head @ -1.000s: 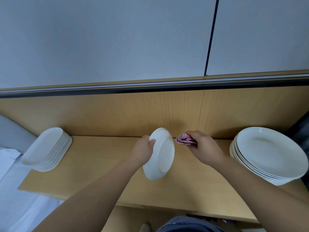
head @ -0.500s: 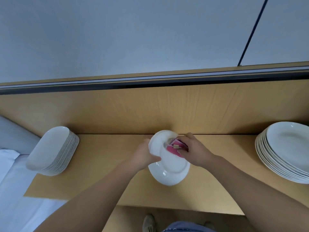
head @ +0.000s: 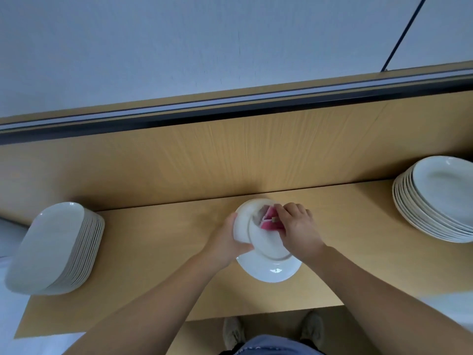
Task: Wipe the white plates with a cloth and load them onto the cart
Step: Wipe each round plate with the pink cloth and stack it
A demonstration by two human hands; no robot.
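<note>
A white plate (head: 266, 267) is held over the middle of the wooden shelf (head: 158, 247), tilted with its underside ring facing me. My left hand (head: 227, 242) grips its left rim. My right hand (head: 298, 231) holds a folded pink cloth (head: 268, 221) and presses it against the plate's upper part. A stack of white round plates (head: 435, 201) sits at the right end of the shelf. A stack of white oblong plates (head: 53, 249) sits at the left end.
A wooden back panel (head: 230, 155) rises behind the shelf, with a dark rail and a grey wall above it. My feet (head: 311, 329) show below the shelf's front edge. A white surface (head: 10, 316) lies at the lower left.
The plate turned from edge-on to underside facing me and dropped lower. My right hand brought the pink cloth from beside the plate onto it. The camera shifted left and down.
</note>
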